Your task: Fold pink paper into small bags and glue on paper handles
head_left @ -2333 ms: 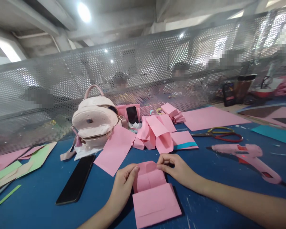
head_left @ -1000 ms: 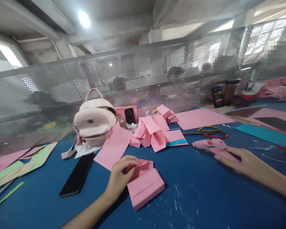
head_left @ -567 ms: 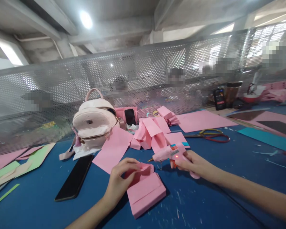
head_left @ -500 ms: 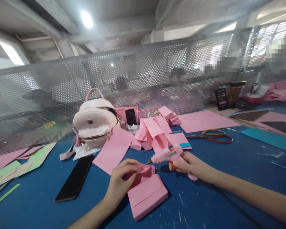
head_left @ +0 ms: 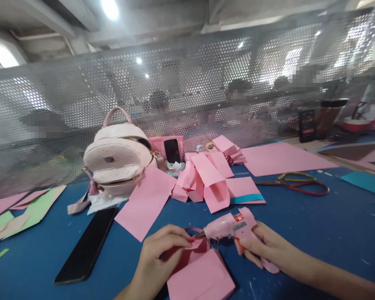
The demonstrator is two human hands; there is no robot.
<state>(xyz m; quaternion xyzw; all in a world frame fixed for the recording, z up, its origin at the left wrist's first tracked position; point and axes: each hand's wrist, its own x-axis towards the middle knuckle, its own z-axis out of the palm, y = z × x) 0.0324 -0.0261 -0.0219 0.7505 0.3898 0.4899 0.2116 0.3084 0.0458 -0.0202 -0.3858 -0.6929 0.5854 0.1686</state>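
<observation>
My left hand [head_left: 158, 260] pinches the upper flap of a folded pink paper piece [head_left: 200, 279] that lies on the blue table [head_left: 300, 225] near the bottom edge. My right hand [head_left: 265, 248] grips a pink hot glue gun [head_left: 228, 227], a finger on its orange trigger. The gun's nozzle points left and touches the lifted flap right by my left fingertips. The inside of the fold is in shadow.
A black phone [head_left: 86, 246] lies to the left, a pink backpack [head_left: 118, 160] behind it. Loose pink sheets [head_left: 145, 202] and folded pink pieces [head_left: 208, 177] lie beyond my hands. Scissors [head_left: 295, 183] rest at the right. A perforated metal screen [head_left: 187, 91] closes the far edge; people sit behind it.
My right hand reached right, picked up the glue gun and brought it to the folded paper. My left hand stayed on the flap. The camera tilted down a little.
</observation>
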